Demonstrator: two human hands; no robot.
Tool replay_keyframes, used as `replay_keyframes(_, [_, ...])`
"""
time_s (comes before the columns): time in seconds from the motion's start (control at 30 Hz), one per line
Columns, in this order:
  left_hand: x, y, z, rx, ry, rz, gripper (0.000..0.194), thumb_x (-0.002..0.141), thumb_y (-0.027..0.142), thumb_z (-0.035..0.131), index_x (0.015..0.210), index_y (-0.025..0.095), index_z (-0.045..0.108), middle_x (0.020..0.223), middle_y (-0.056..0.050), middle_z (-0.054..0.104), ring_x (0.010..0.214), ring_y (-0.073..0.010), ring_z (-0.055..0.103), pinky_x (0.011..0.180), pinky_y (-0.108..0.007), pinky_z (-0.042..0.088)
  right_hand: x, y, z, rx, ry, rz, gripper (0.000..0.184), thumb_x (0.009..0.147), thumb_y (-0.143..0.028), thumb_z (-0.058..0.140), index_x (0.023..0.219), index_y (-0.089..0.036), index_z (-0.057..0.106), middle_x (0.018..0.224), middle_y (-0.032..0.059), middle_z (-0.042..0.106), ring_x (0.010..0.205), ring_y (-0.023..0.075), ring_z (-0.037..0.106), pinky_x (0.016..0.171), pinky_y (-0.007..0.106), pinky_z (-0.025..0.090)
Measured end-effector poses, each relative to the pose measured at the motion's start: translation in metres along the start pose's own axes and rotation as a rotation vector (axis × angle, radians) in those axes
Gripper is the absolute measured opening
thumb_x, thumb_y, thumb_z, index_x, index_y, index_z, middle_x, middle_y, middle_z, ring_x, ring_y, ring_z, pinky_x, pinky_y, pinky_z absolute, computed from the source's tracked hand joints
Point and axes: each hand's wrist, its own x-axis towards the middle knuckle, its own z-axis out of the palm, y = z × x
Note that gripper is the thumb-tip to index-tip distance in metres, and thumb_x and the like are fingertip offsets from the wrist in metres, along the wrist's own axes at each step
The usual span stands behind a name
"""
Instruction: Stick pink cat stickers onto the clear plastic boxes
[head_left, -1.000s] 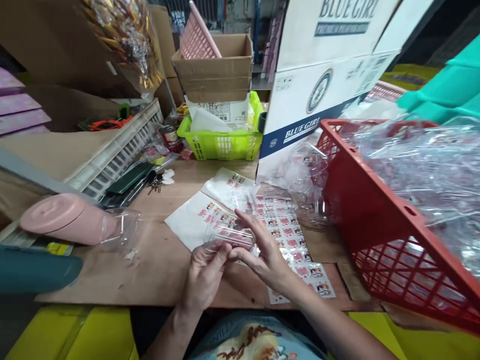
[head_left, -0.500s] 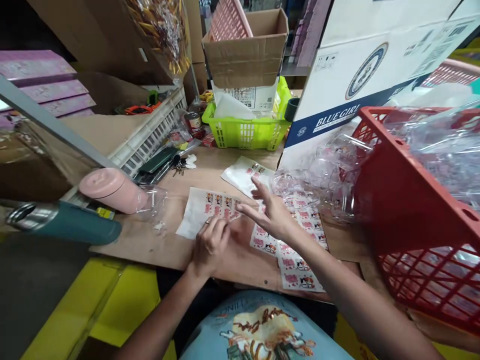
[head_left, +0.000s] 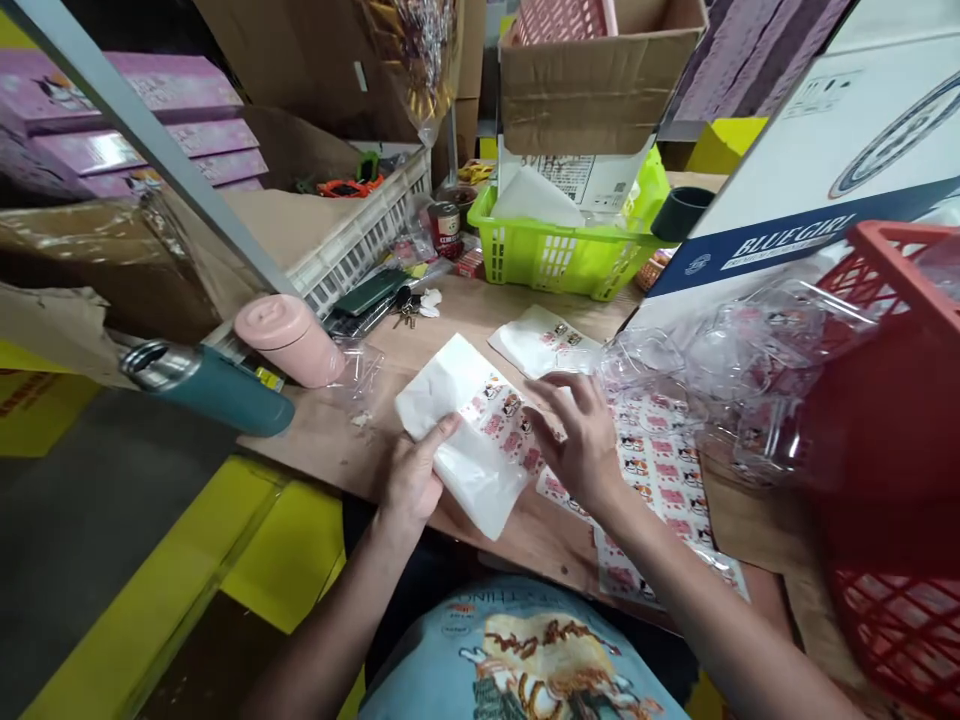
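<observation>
My left hand point(head_left: 412, 478) grips the near left edge of a sticker sheet point(head_left: 480, 465), thumb on top and fingers underneath. The sheet is white and partly bent over, with cat and pink stickers showing along its right part. Over the sheet's right edge hovers my right hand point(head_left: 583, 435), its fingers curved and apart, with nothing visible between them. Beneath and beside the right forearm lie more sticker sheets point(head_left: 664, 470) with cats and pink designs. Farther back on the table rests another partly white sticker sheet point(head_left: 540, 335).
Clear plastic cases point(head_left: 720, 370) pile up by a red basket point(head_left: 900, 420) on the right. A green basket point(head_left: 555, 255) and a white carton point(head_left: 757, 240) stand behind. Left are a pink cup point(head_left: 289, 335), a teal bottle point(head_left: 217, 390) and keys point(head_left: 407, 310).
My left hand has picked up the near edge of the sheet and now tilts and bends it. My right hand has curled its stretched fingers. The view has turned left.
</observation>
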Motion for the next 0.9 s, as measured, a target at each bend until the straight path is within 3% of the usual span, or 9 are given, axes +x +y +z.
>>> replay_keyframes(0.07, [-0.004,0.000,0.005,-0.002,-0.049,0.023,0.047,0.069,0.022,0.085,0.113,0.017,0.071,0.108,-0.007,0.077,0.101,-0.0224,0.072,0.097,-0.035,0.053,0.000,-0.010,0.008,-0.079,-0.050,-0.165,0.017,0.093,-0.022,0.062,0.108,-0.020,0.070,0.103,0.0122,0.068,0.096,0.0260,0.058,0.082,0.043,0.050])
replay_keyframes(0.17, [-0.009,0.001,0.009,-0.013,-0.087,0.054,0.036,0.073,0.024,0.083,0.107,0.017,0.075,0.108,-0.008,0.077,0.106,-0.0242,0.071,0.100,-0.036,0.052,0.001,-0.017,0.021,-0.046,-0.076,-0.183,0.017,0.093,-0.025,0.064,0.106,-0.020,0.072,0.095,0.0110,0.070,0.088,0.0245,0.059,0.076,0.039,0.052])
replay_keyframes(0.37, [-0.012,-0.002,0.013,-0.005,-0.133,0.058,0.032,0.073,0.026,0.082,0.103,0.017,0.076,0.107,-0.008,0.077,0.108,-0.0255,0.070,0.101,-0.039,0.050,0.000,-0.010,0.035,0.139,-0.057,-0.046,0.018,0.094,-0.033,0.063,0.095,-0.022,0.077,0.088,0.0090,0.073,0.081,0.0226,0.062,0.074,0.038,0.051])
replay_keyframes(0.5, [-0.003,-0.007,0.007,0.017,-0.127,0.021,0.035,0.072,0.030,0.083,0.103,0.016,0.075,0.104,-0.008,0.077,0.105,-0.0256,0.070,0.099,-0.040,0.051,0.006,-0.004,0.028,0.446,-0.093,0.221,0.024,0.091,-0.037,0.066,0.077,-0.019,0.076,0.073,0.0055,0.070,0.068,0.0183,0.063,0.065,0.032,0.049])
replay_keyframes(0.57, [0.010,-0.005,-0.002,0.120,-0.083,0.052,0.038,0.074,0.036,0.081,0.104,0.014,0.073,0.103,-0.011,0.077,0.106,-0.0286,0.069,0.098,-0.042,0.051,0.012,0.000,0.016,0.505,-0.022,0.326,0.027,0.092,-0.037,0.063,0.077,-0.018,0.074,0.073,0.0054,0.070,0.067,0.0178,0.064,0.062,0.031,0.049])
replay_keyframes(0.63, [0.022,0.000,-0.009,0.355,0.016,0.205,0.044,0.073,0.042,0.080,0.103,0.011,0.072,0.105,-0.014,0.075,0.110,-0.0328,0.067,0.098,-0.046,0.051,0.020,0.005,0.001,0.450,0.122,0.331,0.024,0.094,-0.034,0.060,0.081,-0.018,0.072,0.079,0.0063,0.071,0.073,0.0190,0.065,0.065,0.032,0.051])
replay_keyframes(0.73, [0.028,0.008,-0.002,0.738,0.130,0.625,0.055,0.072,0.044,0.081,0.116,0.013,0.069,0.128,-0.018,0.063,0.129,-0.0350,0.054,0.108,-0.047,0.043,0.029,0.007,-0.016,0.196,0.301,0.181,0.015,0.092,-0.029,0.062,0.082,-0.021,0.069,0.081,0.0055,0.069,0.078,0.0204,0.063,0.072,0.036,0.050])
replay_keyframes(0.8, [0.022,0.009,0.016,0.792,-0.005,0.750,0.054,0.081,0.048,0.072,0.125,0.017,0.065,0.141,-0.016,0.053,0.136,-0.0307,0.047,0.114,-0.043,0.038,0.030,0.004,-0.015,-0.002,0.300,0.012,0.013,0.092,-0.024,0.061,0.082,-0.021,0.068,0.079,0.0056,0.067,0.077,0.0212,0.060,0.073,0.038,0.048])
replay_keyframes(0.9, [0.011,0.002,0.045,0.547,-0.346,0.460,0.052,0.096,0.056,0.045,0.122,0.016,0.068,0.135,-0.015,0.060,0.130,-0.0260,0.054,0.112,-0.039,0.040,0.024,-0.001,-0.005,-0.181,0.118,-0.157,0.013,0.093,-0.021,0.058,0.086,-0.020,0.069,0.083,0.0096,0.067,0.081,0.0246,0.057,0.076,0.042,0.048])
